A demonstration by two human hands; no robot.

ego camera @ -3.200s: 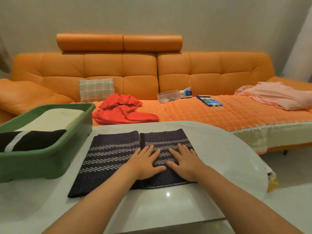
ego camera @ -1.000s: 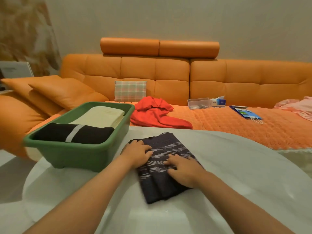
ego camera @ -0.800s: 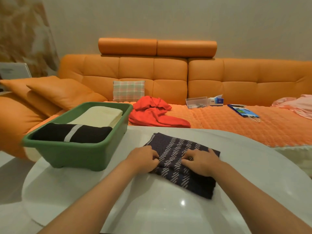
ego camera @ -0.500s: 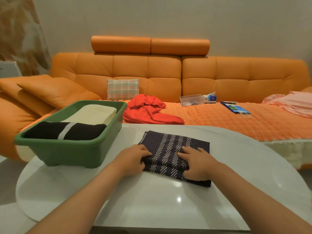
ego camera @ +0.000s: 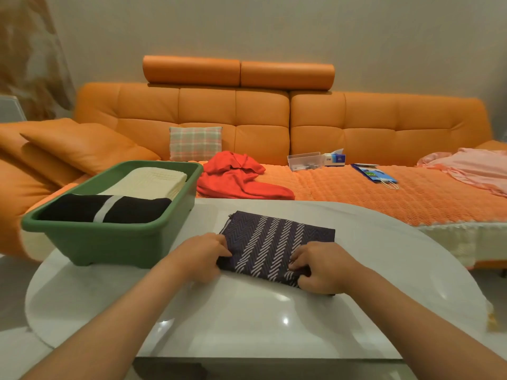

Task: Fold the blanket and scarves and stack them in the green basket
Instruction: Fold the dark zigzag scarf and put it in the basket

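Both hands have slid off the top of the folded navy scarf (ego camera: 277, 245) to its edges since half a second ago, and the fingers that lay nearly flat are now curled. The scarf itself has hardly shifted.

An orange sofa (ego camera: 263, 119) fills the back of the room. On its seat lie a pink cloth (ego camera: 472, 165) at the far right, a crumpled red garment (ego camera: 236, 179) just behind the basket's far corner, a plaid cushion (ego camera: 195, 142) leaning on the backrest, a blue packet (ego camera: 373, 175) and a clear box (ego camera: 304, 160).

In front of the sofa stands the glossy white counter (ego camera: 247, 319). On its left part sits the green basket (ego camera: 115, 245). Inside it a folded cream blanket (ego camera: 148, 182) takes the far half and a folded black scarf (ego camera: 82, 211) with a pale stripe takes the near half, the two touching.

The navy scarf lies flat on the counter just right of the basket, folded to a small rectangle, its white chevron stripes facing up.

The left grip (ego camera: 201, 256) is closed on the scarf's left edge, fingertips on the cloth. The right grip (ego camera: 323, 267) is closed on the near right corner, with curled fingers on top and the thumb at the near edge. Both forearms reach in from the bottom of the view.
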